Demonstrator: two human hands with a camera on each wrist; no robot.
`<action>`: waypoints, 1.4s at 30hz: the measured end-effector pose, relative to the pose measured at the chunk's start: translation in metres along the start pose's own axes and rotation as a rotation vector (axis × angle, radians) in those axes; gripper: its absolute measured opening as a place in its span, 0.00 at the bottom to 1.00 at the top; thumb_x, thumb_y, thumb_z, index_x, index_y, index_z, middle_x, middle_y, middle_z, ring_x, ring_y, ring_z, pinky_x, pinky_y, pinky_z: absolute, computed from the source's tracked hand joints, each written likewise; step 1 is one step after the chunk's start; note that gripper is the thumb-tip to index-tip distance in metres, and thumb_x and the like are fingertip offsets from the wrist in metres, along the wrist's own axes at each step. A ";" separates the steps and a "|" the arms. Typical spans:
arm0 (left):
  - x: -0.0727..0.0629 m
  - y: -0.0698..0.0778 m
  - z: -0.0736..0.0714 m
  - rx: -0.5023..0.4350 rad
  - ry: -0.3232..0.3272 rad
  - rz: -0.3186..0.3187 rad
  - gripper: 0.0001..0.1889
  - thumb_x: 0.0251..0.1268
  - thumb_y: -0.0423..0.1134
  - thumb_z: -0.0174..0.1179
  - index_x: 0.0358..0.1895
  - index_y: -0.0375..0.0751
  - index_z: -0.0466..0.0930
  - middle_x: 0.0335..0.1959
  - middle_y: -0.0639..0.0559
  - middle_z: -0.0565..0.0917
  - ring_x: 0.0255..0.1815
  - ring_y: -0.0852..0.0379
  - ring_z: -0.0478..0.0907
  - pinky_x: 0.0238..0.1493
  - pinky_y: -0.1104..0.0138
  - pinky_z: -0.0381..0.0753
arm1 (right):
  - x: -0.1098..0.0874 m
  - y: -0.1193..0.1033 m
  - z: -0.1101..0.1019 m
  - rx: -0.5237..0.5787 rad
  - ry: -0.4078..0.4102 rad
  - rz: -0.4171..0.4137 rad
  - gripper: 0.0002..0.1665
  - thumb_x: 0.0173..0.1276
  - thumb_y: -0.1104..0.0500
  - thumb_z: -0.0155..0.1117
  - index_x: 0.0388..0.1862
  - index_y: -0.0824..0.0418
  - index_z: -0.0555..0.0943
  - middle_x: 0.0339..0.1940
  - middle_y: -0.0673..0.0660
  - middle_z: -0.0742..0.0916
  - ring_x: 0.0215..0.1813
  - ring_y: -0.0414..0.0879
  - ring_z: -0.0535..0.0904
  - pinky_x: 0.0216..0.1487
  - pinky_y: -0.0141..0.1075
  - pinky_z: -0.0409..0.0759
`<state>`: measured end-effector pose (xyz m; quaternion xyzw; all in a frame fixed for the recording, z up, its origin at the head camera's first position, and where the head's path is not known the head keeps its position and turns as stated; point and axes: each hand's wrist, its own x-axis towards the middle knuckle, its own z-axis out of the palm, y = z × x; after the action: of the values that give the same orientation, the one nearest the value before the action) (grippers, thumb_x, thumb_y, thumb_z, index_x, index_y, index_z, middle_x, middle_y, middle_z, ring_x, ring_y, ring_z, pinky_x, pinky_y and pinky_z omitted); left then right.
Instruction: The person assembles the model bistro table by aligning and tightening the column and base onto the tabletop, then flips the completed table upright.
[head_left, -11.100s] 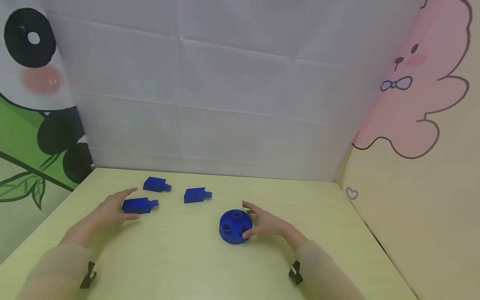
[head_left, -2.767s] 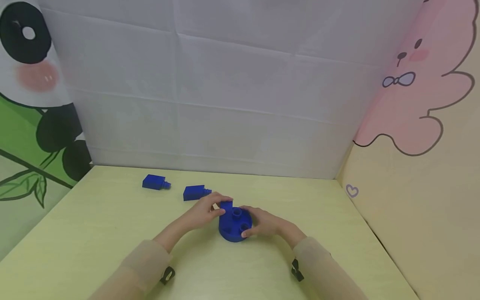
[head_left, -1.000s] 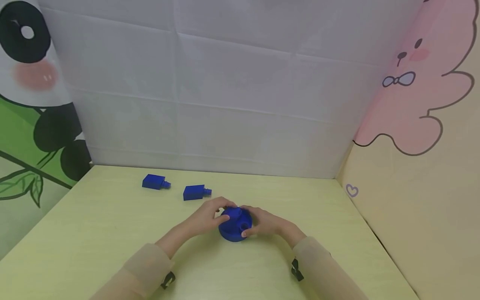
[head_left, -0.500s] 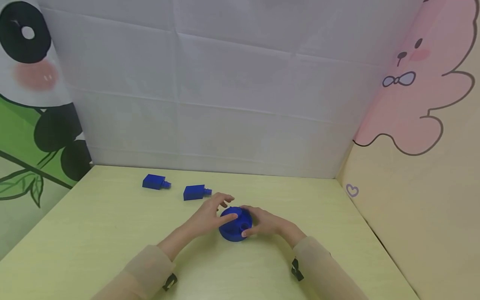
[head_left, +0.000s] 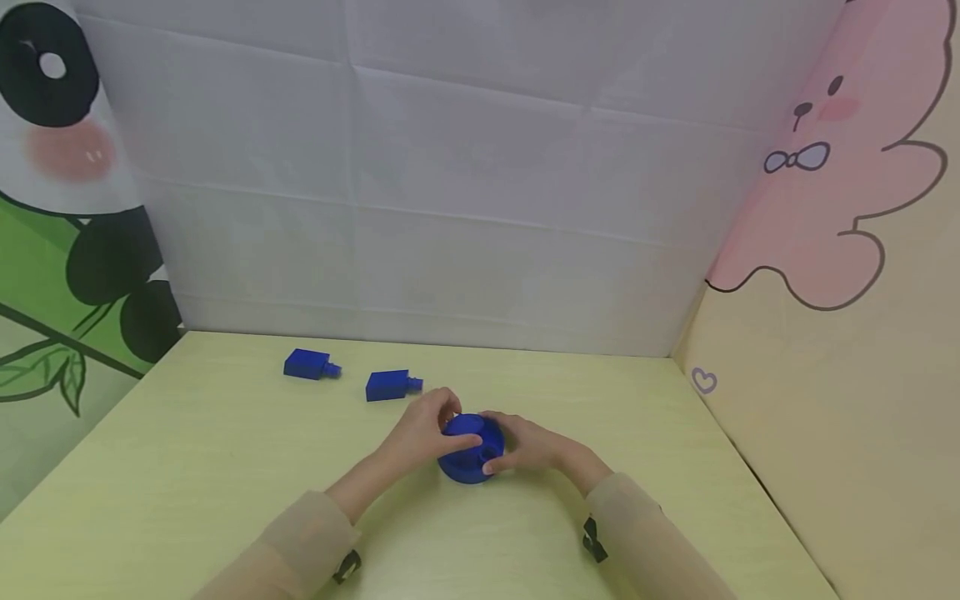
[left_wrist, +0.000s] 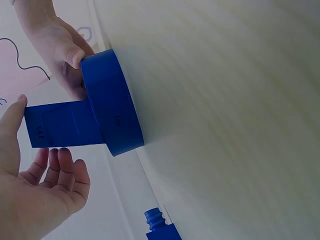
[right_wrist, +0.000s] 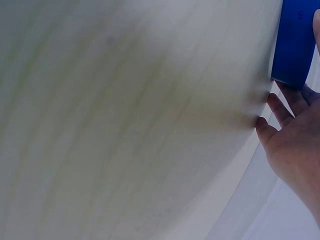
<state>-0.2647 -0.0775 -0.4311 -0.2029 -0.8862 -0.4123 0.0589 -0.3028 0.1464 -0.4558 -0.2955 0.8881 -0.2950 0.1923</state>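
A round blue base (head_left: 459, 473) lies on the table, one of its sockets showing near my right thumb. My right hand (head_left: 538, 447) grips its right side, with the thumb in front and fingers behind. In the left wrist view, a blue block (left_wrist: 65, 125) stands upright out of the base's top, its lower end hidden inside. My left hand (head_left: 416, 429) holds this block, thumb on one side and fingertips at the opposite edge. In the right wrist view, only part of the base (right_wrist: 294, 45) shows, with right fingers against its rim.
Two more blue blocks lie on their sides toward the back: one with a threaded end (head_left: 387, 386) behind the left hand, another (head_left: 306, 364) farther left. A white sheet (head_left: 450, 208) hangs behind the pale table (head_left: 225, 500).
The left hand brought one block from the left onto the base. Over the last second its fingers loosened, then curled again, thumb sliding right across the block. Right hand stays on the base.
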 end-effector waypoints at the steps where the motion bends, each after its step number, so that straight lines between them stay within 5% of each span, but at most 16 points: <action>1: -0.001 0.000 -0.001 -0.001 -0.005 0.006 0.27 0.45 0.55 0.72 0.42 0.41 0.74 0.29 0.54 0.73 0.32 0.58 0.69 0.29 0.70 0.72 | 0.000 0.000 0.000 -0.002 -0.001 -0.002 0.52 0.56 0.40 0.69 0.74 0.53 0.56 0.69 0.54 0.70 0.68 0.50 0.66 0.66 0.48 0.66; 9: -0.005 -0.004 -0.010 0.008 -0.085 0.083 0.23 0.53 0.52 0.68 0.47 0.43 0.76 0.36 0.57 0.76 0.37 0.59 0.71 0.34 0.70 0.74 | -0.002 -0.003 0.000 -0.009 0.005 -0.011 0.51 0.56 0.41 0.70 0.73 0.53 0.57 0.68 0.53 0.71 0.68 0.50 0.67 0.66 0.49 0.65; 21: -0.014 -0.011 -0.031 0.049 -0.202 0.300 0.17 0.67 0.47 0.57 0.56 0.47 0.77 0.51 0.56 0.78 0.53 0.55 0.73 0.50 0.56 0.77 | -0.004 -0.004 -0.003 -0.038 0.008 -0.013 0.52 0.54 0.40 0.71 0.73 0.52 0.57 0.70 0.55 0.69 0.70 0.51 0.64 0.68 0.52 0.62; 27: -0.017 -0.013 -0.034 0.037 -0.235 0.342 0.16 0.70 0.43 0.54 0.57 0.46 0.76 0.54 0.54 0.76 0.58 0.52 0.71 0.55 0.52 0.74 | -0.004 -0.003 -0.003 -0.037 0.006 -0.012 0.52 0.55 0.39 0.70 0.74 0.50 0.57 0.70 0.53 0.69 0.70 0.50 0.64 0.67 0.51 0.63; 31: -0.017 -0.013 -0.031 0.015 -0.206 0.308 0.21 0.66 0.47 0.58 0.60 0.45 0.73 0.56 0.50 0.76 0.58 0.52 0.72 0.56 0.50 0.73 | -0.004 -0.003 -0.002 -0.030 0.006 -0.004 0.52 0.55 0.39 0.70 0.73 0.50 0.57 0.70 0.52 0.69 0.70 0.50 0.63 0.67 0.51 0.63; 35: -0.017 -0.010 -0.024 0.019 -0.152 0.200 0.31 0.57 0.56 0.64 0.61 0.46 0.71 0.55 0.49 0.76 0.52 0.55 0.73 0.50 0.55 0.76 | -0.005 -0.003 -0.002 -0.028 0.003 0.008 0.52 0.55 0.39 0.70 0.73 0.50 0.57 0.70 0.53 0.69 0.70 0.51 0.63 0.67 0.52 0.62; 42: -0.017 -0.003 -0.018 0.010 -0.042 0.022 0.32 0.43 0.57 0.73 0.49 0.44 0.74 0.39 0.56 0.76 0.39 0.59 0.72 0.35 0.69 0.75 | -0.003 -0.005 -0.002 -0.019 0.005 0.009 0.51 0.55 0.40 0.70 0.73 0.51 0.57 0.70 0.54 0.69 0.70 0.51 0.64 0.67 0.52 0.63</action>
<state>-0.2515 -0.0984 -0.4259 -0.2211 -0.8871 -0.4026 0.0461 -0.2989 0.1461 -0.4508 -0.2927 0.8927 -0.2864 0.1883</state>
